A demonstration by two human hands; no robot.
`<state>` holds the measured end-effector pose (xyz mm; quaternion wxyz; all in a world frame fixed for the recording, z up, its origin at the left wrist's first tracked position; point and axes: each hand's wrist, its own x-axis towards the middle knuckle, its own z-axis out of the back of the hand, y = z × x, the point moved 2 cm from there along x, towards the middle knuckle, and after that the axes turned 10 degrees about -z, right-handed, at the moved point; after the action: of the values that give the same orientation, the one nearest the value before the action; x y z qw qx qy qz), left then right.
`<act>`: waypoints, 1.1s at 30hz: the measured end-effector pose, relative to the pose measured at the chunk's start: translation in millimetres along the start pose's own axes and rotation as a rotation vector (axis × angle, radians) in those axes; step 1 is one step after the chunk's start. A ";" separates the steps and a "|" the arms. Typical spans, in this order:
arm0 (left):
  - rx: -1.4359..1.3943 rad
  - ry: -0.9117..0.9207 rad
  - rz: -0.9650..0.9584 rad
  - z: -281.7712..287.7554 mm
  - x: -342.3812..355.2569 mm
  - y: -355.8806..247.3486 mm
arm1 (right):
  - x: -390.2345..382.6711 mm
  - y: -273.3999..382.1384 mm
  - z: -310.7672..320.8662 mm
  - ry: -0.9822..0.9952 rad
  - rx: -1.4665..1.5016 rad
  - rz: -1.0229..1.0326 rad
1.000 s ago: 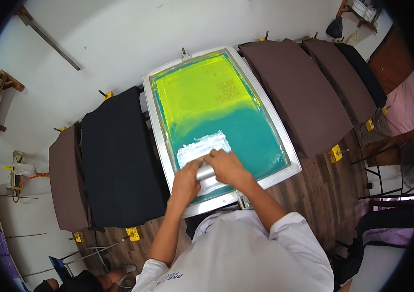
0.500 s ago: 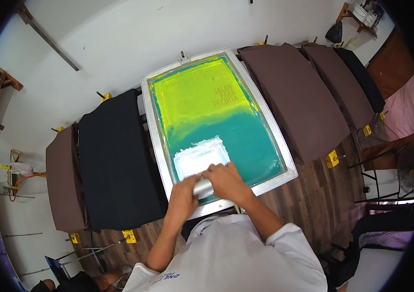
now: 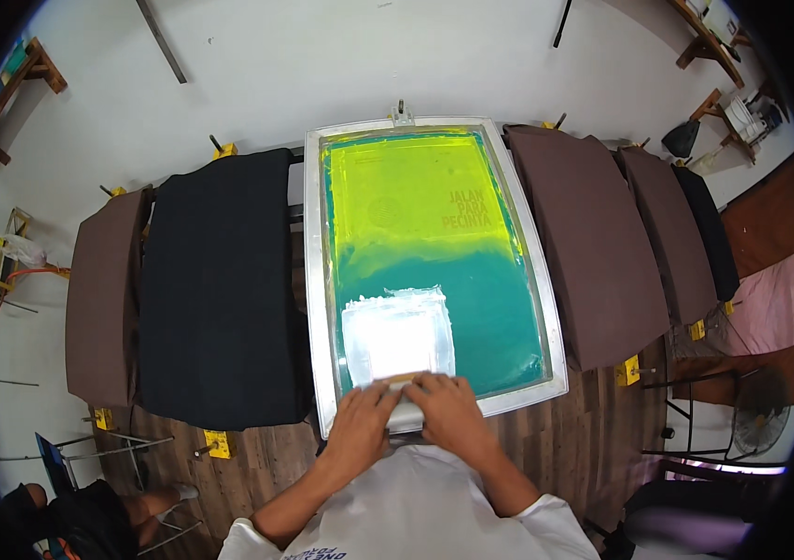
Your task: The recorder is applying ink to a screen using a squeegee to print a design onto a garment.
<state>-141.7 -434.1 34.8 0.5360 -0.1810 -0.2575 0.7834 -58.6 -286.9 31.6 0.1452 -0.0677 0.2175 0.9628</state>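
A screen printing frame [image 3: 546,317] with pale metal edges lies in front of me. Its mesh is yellow-green at the far end and teal nearer me, with some lettering at the far right. On the near part sits a patch of white ink [image 3: 397,331], thick and ragged along its far edge. Both hands grip a squeegee [image 3: 404,413] at the near edge of that patch. My left hand [image 3: 360,422] is closed round its left end and my right hand [image 3: 453,418] round its right end. The squeegee's blade is hidden.
Black fabric [image 3: 224,289] covers a board to the left, with brown fabric [image 3: 103,299] beyond it. More brown fabric [image 3: 593,243] lies over boards to the right. Yellow clamps [image 3: 217,444] jut from the boards. Another person's leg [image 3: 147,513] shows at lower left; a fan [image 3: 759,413] stands at right.
The squeegee and both hands have drawn back to the frame's near edge, and the white patch reaches further toward me. My view has shifted and turned slightly.
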 end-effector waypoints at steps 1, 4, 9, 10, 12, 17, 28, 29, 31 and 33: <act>0.008 -0.026 -0.016 4.4 7.7 4.5 | 10.0 -0.5 7.0 -0.014 -0.005 -0.005; 0.013 -0.148 -0.028 3.9 38.9 31.2 | 52.2 -9.8 18.1 0.045 0.000 -0.091; 0.041 -0.155 -0.013 -1.3 52.7 45.2 | 71.2 -20.1 9.1 -0.046 0.113 -0.055; 0.055 -0.192 -0.033 -11.3 42.4 41.7 | 61.0 -20.0 3.1 -0.046 0.135 -0.060; 0.065 -0.159 -0.041 -22.9 21.3 30.5 | 35.1 -13.9 -2.3 -0.056 0.149 -0.032; -0.042 0.021 -0.008 -7.7 -8.7 -0.9 | -7.2 -1.3 -5.4 0.068 0.164 -0.060; 0.024 -0.201 -0.024 -3.1 53.5 46.0 | 73.1 -17.9 13.0 -0.025 0.088 -0.037; 0.066 -0.213 -0.031 -11.6 43.1 42.3 | 64.1 -18.5 4.3 -0.038 0.085 -0.022; 0.175 -0.147 -0.055 -27.1 21.6 28.0 | 33.6 -16.7 -9.2 0.019 0.070 -0.036; 0.184 -0.106 -0.081 -34.7 -1.4 8.5 | 3.9 -13.4 -13.4 0.061 0.090 -0.047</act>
<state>-128.1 -430.7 2.0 0.5671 -0.0785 -0.2196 0.7899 -57.3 -280.3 13.5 0.1641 -0.0954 0.2630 0.9459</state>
